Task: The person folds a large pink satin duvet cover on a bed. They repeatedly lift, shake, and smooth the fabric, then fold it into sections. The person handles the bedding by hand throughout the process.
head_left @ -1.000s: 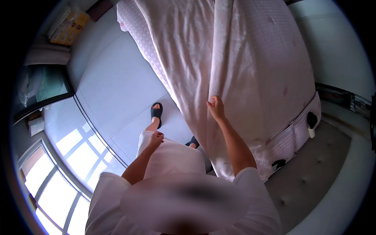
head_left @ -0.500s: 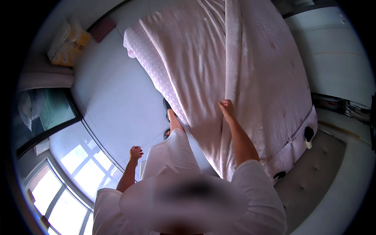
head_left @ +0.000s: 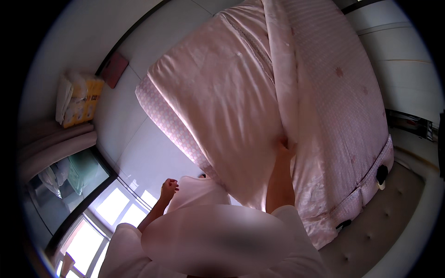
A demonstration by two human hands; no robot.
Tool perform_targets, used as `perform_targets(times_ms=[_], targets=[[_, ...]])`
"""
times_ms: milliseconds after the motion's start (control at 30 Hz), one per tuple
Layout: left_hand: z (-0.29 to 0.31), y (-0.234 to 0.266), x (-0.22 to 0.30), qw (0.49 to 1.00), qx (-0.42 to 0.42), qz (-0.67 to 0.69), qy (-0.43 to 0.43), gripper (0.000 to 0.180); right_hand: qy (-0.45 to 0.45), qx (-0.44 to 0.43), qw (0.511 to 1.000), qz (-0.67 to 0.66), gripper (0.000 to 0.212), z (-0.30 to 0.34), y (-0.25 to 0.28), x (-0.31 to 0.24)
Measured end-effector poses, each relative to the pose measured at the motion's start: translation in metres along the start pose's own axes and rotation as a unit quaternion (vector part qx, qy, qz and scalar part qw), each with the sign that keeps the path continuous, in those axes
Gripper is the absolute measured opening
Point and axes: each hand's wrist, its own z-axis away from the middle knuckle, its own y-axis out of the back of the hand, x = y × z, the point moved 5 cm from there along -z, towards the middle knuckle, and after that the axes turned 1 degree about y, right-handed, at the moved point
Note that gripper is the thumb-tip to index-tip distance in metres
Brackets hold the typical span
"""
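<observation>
A pink satin quilt [head_left: 218, 102] lies over the bed, with a thick fold [head_left: 283, 69] running lengthwise along it. My right hand [head_left: 283, 145] is closed on the quilt beside the lower end of this fold; its fingertips are blurred. On the left, my left hand [head_left: 169, 187] hangs in the air by my light-coloured trousers, fingers loosely bent and apart, holding nothing. Beneath the quilt, a dotted pink mattress cover [head_left: 171, 125] shows along the near-left side. To the right of the fold spreads a quilted pink bed sheet [head_left: 345, 92].
A grey tufted headboard [head_left: 380, 227] borders the bed at the lower right, with a small black object [head_left: 382, 174] beside it. Grey floor tiles [head_left: 139, 134] run along the left. Yellow packages [head_left: 83, 99] and a dark red flat object [head_left: 115, 69] stand by the wall.
The view has shifted, and my body is closer to the bed's edge. The quilt around my right hand lies flatter and wider, spread toward the headboard. My left hand remains in the air.
</observation>
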Motion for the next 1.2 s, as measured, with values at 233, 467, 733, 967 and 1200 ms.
perform_targets(times_ms=[233,467,733,967,1200], targets=[[-0.067,-0.026,0.198,0.988,-0.012,0.022,-0.155,0.016,0.081,0.033,0.996,0.026,0.017,0.005,-0.031,-0.025],[-0.144,-0.131,0.407,0.964,-0.185,0.111,-0.156,0.029,-0.032,0.007,0.993,0.112,0.02,0.129,0.001,0.058],[-0.238,-0.21,0.595,0.941,-0.228,0.185,-0.166,0.062,-0.054,0.04,0.992,0.111,0.013,0.192,0.067,0.091],[-0.21,-0.105,0.675,0.924,0.055,0.13,-0.356,0.059,0.029,0.015,0.989,0.145,0.015,0.184,0.056,0.091],[-0.221,0.102,0.447,0.965,0.054,0.171,-0.19,0.038,0.062,0.2,0.951,0.228,0.041,0.192,0.143,0.104]])
